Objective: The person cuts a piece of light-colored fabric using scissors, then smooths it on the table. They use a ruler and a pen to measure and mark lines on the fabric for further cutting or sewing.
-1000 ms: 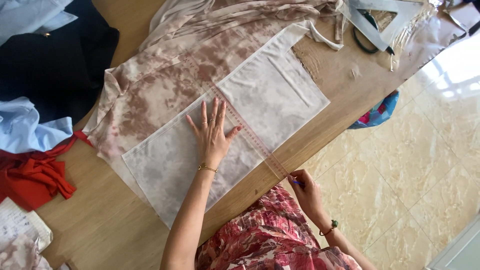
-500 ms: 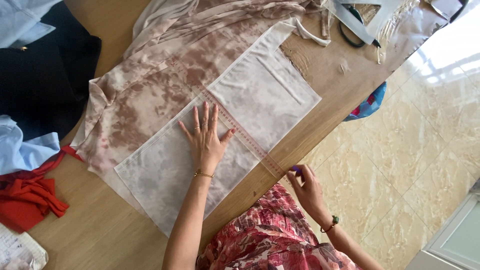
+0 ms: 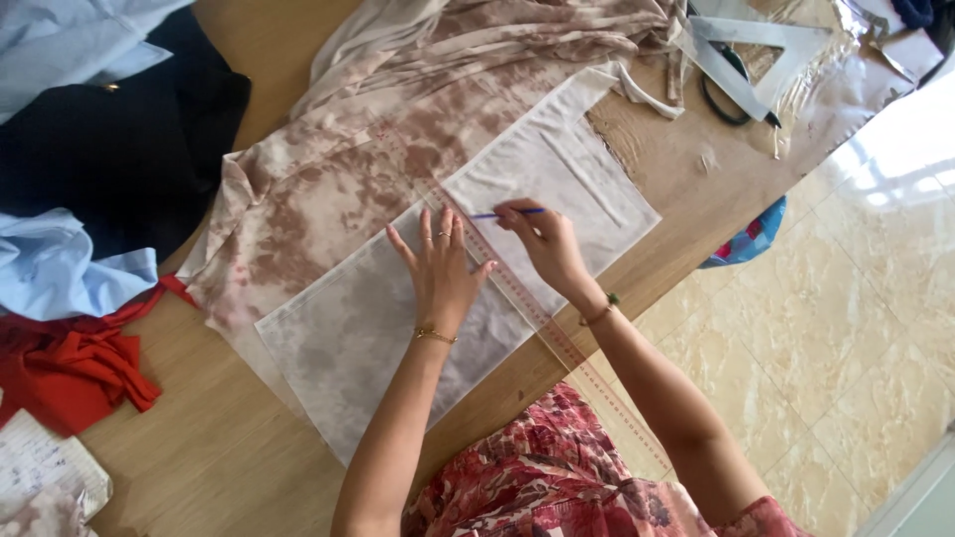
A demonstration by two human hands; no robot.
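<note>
My left hand (image 3: 441, 270) lies flat with fingers spread on a pale sheer fabric panel (image 3: 378, 318), pressing down a long clear ruler (image 3: 542, 318) that runs diagonally across it. My right hand (image 3: 542, 244) grips a thin blue pen (image 3: 505, 213) by the ruler's far edge, its tip pointing left over the fabric near my left fingertips. The panel rests on a larger brown-and-cream mottled cloth (image 3: 328, 189) spread on the wooden table (image 3: 199, 447).
Black (image 3: 119, 149), light blue (image 3: 60, 268) and red (image 3: 70, 368) garments are heaped at the left. A grey set square (image 3: 756, 50) and scissors (image 3: 731, 94) lie at the far right corner. A blue bag (image 3: 751, 239) sits below the table edge on the tiled floor.
My right hand has risen from the ruler's near end by the table edge to the far part of the ruler beside my left hand. The left hand stays flat.
</note>
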